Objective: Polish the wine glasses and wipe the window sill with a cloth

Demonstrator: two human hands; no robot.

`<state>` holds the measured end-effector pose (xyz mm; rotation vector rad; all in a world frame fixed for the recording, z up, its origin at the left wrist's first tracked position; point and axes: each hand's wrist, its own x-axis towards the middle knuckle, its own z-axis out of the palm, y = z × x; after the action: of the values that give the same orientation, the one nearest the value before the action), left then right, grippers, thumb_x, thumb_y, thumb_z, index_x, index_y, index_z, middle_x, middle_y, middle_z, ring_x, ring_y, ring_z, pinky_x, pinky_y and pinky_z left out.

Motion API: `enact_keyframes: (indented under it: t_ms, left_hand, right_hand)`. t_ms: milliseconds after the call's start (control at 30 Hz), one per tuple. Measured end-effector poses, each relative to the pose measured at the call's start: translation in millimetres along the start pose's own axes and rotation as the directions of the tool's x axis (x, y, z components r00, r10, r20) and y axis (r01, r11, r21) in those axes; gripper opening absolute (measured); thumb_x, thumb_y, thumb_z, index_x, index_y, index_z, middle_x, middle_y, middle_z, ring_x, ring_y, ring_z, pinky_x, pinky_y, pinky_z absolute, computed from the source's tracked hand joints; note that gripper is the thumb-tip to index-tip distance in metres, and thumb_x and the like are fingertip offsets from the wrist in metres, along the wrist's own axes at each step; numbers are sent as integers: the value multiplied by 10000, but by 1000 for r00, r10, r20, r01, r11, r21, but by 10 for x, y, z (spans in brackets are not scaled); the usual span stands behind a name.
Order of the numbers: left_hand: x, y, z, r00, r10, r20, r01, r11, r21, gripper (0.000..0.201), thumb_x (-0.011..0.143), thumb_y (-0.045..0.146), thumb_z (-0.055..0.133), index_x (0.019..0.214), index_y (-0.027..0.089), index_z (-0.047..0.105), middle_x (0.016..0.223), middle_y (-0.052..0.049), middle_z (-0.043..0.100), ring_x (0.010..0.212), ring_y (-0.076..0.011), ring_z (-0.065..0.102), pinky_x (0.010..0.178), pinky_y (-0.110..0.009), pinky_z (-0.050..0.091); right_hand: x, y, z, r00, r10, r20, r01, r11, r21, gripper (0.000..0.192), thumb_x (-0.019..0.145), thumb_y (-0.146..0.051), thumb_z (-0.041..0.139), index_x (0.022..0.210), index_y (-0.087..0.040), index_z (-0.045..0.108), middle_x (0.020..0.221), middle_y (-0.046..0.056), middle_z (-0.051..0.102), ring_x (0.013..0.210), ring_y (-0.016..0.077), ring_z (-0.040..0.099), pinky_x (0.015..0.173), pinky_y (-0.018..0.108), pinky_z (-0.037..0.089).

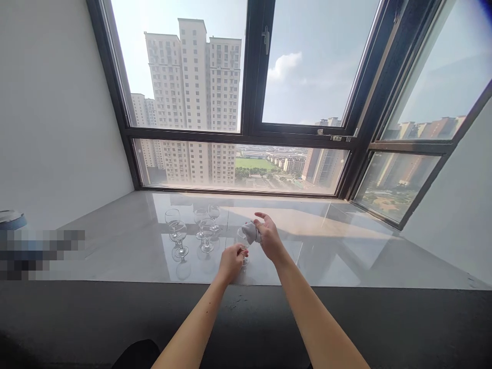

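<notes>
I'm looking down a wide bay-window ledge (346,246), pale polished stone, with both bare arms stretched out in front of me. My left hand (231,262) is closed around the stem of a wine glass (243,241), pinching it low, just above the foot, and the glass stands roughly upright over the ledge near its front edge. My right hand (269,237) is curled over the bowl of that same glass, clutching a small grey cloth (251,232) that is bunched up and pressed against the rim and into the bowl. Thumb and forefinger on the right are partly lifted, the other fingers wrapped on the cloth. Whether the foot of the glass is touching the stone or hanging just above it, I can't make out from here.

To the left of my hands there's a cluster of clear wine glasses (192,228), five of them as far as I can count, all standing upright on the ledge, close together but apart from the one I'm holding. Their reflections show in the glossy surface.

A dark strip (384,318) runs along the front of the ledge, under my forearms. Beyond, black window frames (253,77) and tall pale apartment towers (192,77) under a hazy sky. At far left there's a blurred patch and a blue-rimmed object (11,219) against the white wall.
</notes>
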<state>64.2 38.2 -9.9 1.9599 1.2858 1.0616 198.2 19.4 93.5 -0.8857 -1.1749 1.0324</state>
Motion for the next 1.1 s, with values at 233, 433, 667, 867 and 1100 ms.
enact_keyframes:
  t_ms: [233,433,667,867,1100]
  left_hand:
    - [4,-6,-6,1000,-2,12,2,1000,-29,225,836,318,489,848,197,679,740,-21,705,677,-143,609,613,-236,375]
    - [-4,39,-39,1000,17,12,-17,999,-28,237,838,320,475,827,190,673,741,-19,697,661,-136,591,609,-230,366]
    - [9,18,-25,1000,8,9,-8,999,-44,218,815,305,493,792,177,668,682,-7,671,593,-117,544,563,-223,324]
    - [12,0,0,1000,2,15,-1,998,-65,225,817,322,499,771,183,670,706,-15,686,614,-122,560,573,-220,339]
    - [20,-15,-12,999,33,-1,-33,999,-5,176,804,246,491,761,184,650,697,-11,669,631,-123,546,584,-215,319]
  right_hand:
    - [-10,-210,-146,928,-174,-329,149,984,-99,448,826,-458,535,1182,-212,418,695,-49,554,468,85,430,426,198,360]
    - [-121,127,-51,947,-314,-73,262,881,-395,395,857,-391,521,1195,-202,440,876,32,642,684,145,582,622,262,462]
    - [-162,338,96,931,-353,-88,265,824,-500,381,869,-337,489,1218,-192,443,1008,74,658,866,193,605,778,317,451]
    - [-156,406,38,932,-242,-271,118,907,-404,404,873,-458,468,1162,-175,477,904,64,656,758,187,594,686,299,444]
    - [-250,804,36,908,-71,-413,-5,984,-179,431,814,-512,544,1078,-171,520,934,96,657,782,201,612,660,289,463]
